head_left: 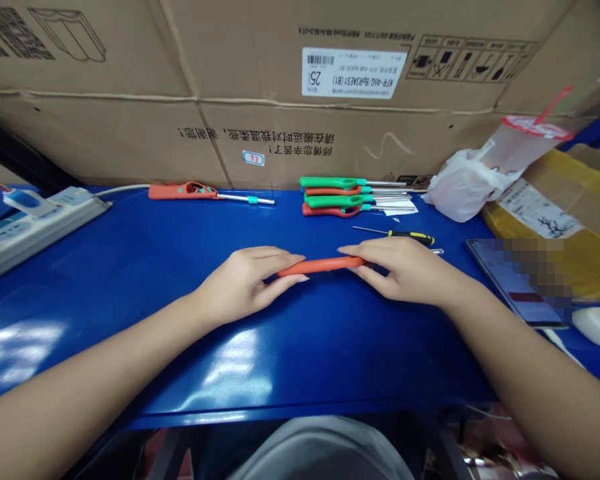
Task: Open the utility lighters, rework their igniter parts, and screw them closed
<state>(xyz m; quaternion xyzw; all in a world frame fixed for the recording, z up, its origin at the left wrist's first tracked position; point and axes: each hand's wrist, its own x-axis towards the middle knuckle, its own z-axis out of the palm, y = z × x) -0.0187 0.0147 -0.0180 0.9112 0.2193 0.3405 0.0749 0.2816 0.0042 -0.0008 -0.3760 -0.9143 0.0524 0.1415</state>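
Observation:
An orange long-nosed gas lighter [323,265] lies level between my two hands, above the front half of the blue table. My left hand [255,280] pinches the handle's left end between thumb and fingers. Around its other end my right hand [400,267] is closed, hiding that part. A metal tip [438,251] shows just past my right hand, probably the lighter's nozzle. Behind that hand a black and yellow screwdriver [413,237] rests on the table. Farther back lies a stack of green and orange lighters [330,200]. Another orange lighter [183,192] lies at the back left.
A large cardboard box [260,120] walls off the back of the blue table [320,360]. On the left is a power strip [40,230]. To the right are a phone [510,280], a bagged drink cup [515,150], a taped carton [570,220] and a white mouse-shaped object [597,327].

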